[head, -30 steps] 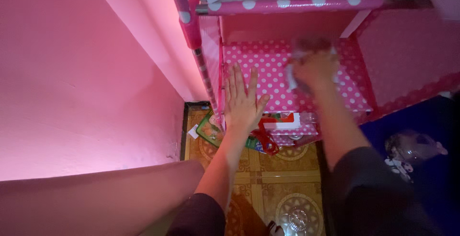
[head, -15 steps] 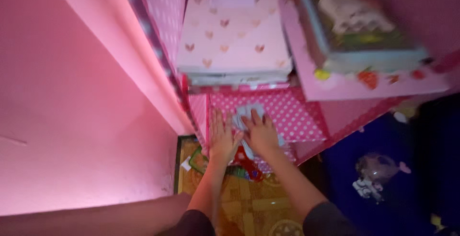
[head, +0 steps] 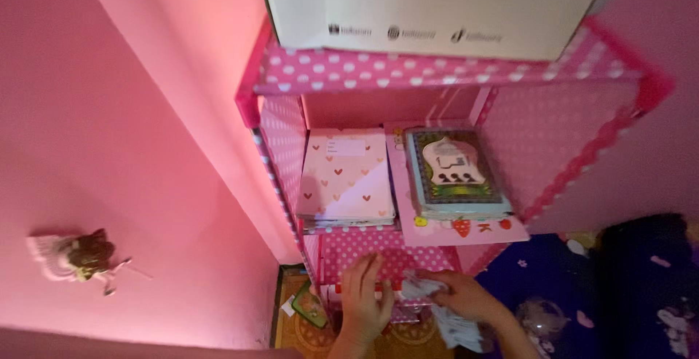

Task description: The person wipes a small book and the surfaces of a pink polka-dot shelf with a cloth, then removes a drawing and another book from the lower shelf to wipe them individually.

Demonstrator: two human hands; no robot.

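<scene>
Right hand [head: 466,299] grip closed on crumpled white cloth [head: 437,297], at front edge of lower polka-dot shelf [head: 408,261]. Left hand [head: 364,297] flat, open, empty on shelf. Wiping seemingly underway; shelves above apparently untouched.

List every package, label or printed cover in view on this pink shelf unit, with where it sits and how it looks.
Cardboard box: top shelf, large, white, with a row of small dark marks along its front edge.
Heart notebook: middle shelf, left, pale pink with small hearts and a blank-looking label.
Green book: middle shelf, right, dark green cover with a cream ornate panel, lying on a pink folder.
</scene>
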